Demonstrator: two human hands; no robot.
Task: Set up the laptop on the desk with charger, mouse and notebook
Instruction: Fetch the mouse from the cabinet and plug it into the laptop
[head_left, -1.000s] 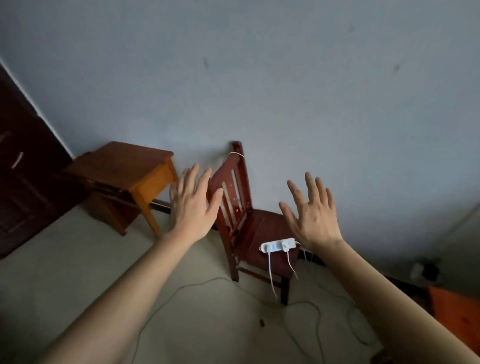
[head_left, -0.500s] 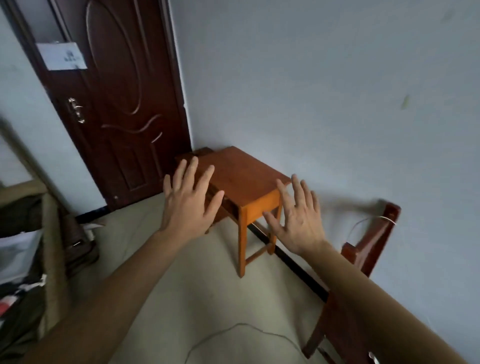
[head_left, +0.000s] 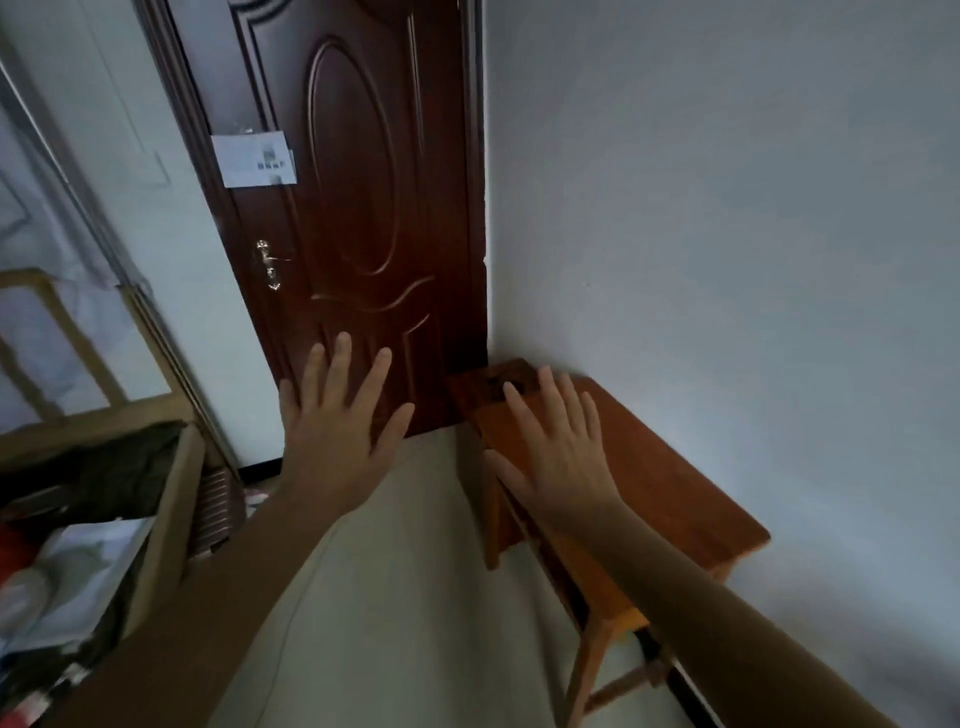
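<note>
A: How is the left hand (head_left: 337, 431) posed?

B: It is held out ahead on a bare forearm, back of the hand to the camera, palm turned away, fingers (head_left: 340, 364) spread and extended. Nothing is gripped. It is seen in front of the lower panel of the door (head_left: 363, 208); whether the door is touched cannot be told.

A: And the right hand (head_left: 561, 462)?

B: The same pose is seen: fingers splayed and straight, the thumb stretched out to the left, nothing held. It is raised over the near left part of the desk (head_left: 675, 493), and contact with the top cannot be confirmed. The forearm runs back to the lower right corner of the view.

A: Where is the desk placed?

B: It is set against the pale wall (head_left: 727, 208) on the right, one end close to the door in the corner. A small dark mark or object is seen at that far end, too blurred to be identified. The orange-brown top is otherwise bare where visible.

A: What is found farther out?

B: A sheet of paper (head_left: 254, 158) is stuck on the door above the handle (head_left: 269, 265). At the left edge, a cardboard box (head_left: 171, 519) with dark and white contents is seen. Laptop, charger, mouse and notebook are not in view.
</note>
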